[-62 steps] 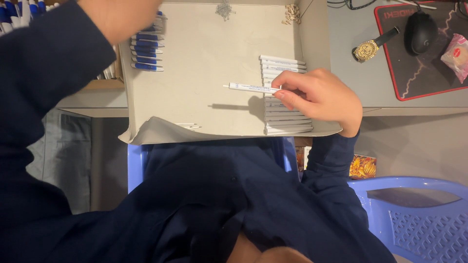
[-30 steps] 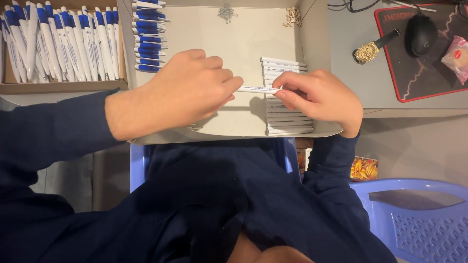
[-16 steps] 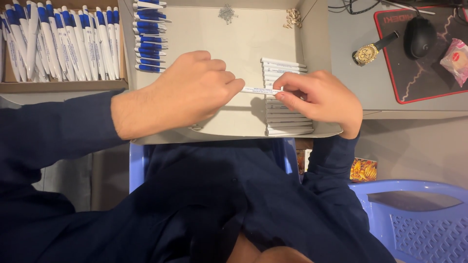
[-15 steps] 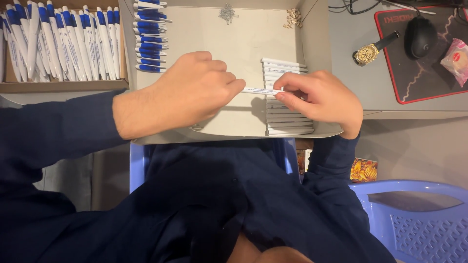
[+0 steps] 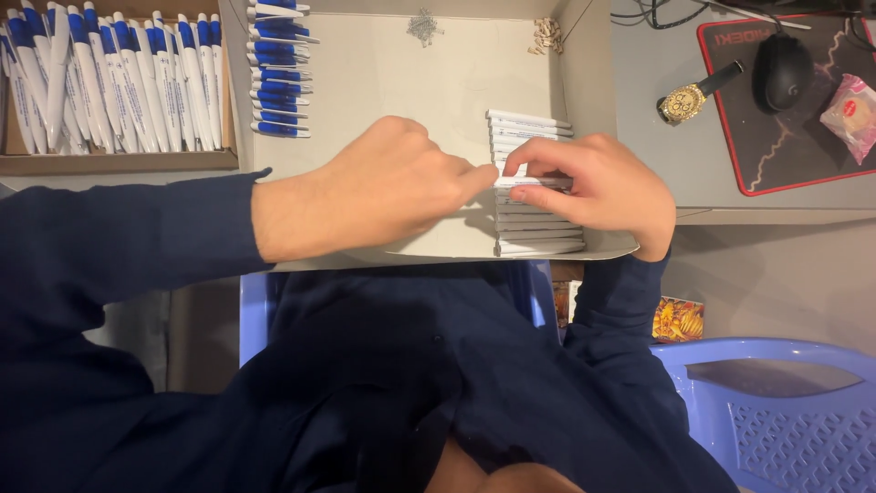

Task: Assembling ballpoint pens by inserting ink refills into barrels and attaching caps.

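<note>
Surface: grey worktop [image 5: 657,173] carrying a shallow cardboard tray [image 5: 411,82].
Pen barrel: white pen barrel [image 5: 534,182], over the stacked white barrels [image 5: 538,233].
Right hand [image 5: 598,187]: fingers pinch the barrel.
Left hand [image 5: 392,187]: fingertips apparently grip its tip.
Nearby: blue pen caps [image 5: 278,68], wristwatch [image 5: 693,96].

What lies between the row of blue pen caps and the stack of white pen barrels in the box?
Only bare box floor between blue caps and white barrels, in the head view.

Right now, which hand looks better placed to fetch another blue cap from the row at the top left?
Probably the left hand: it lies nearer the blue caps, while the right hand pinches the white pen barrel.
</note>
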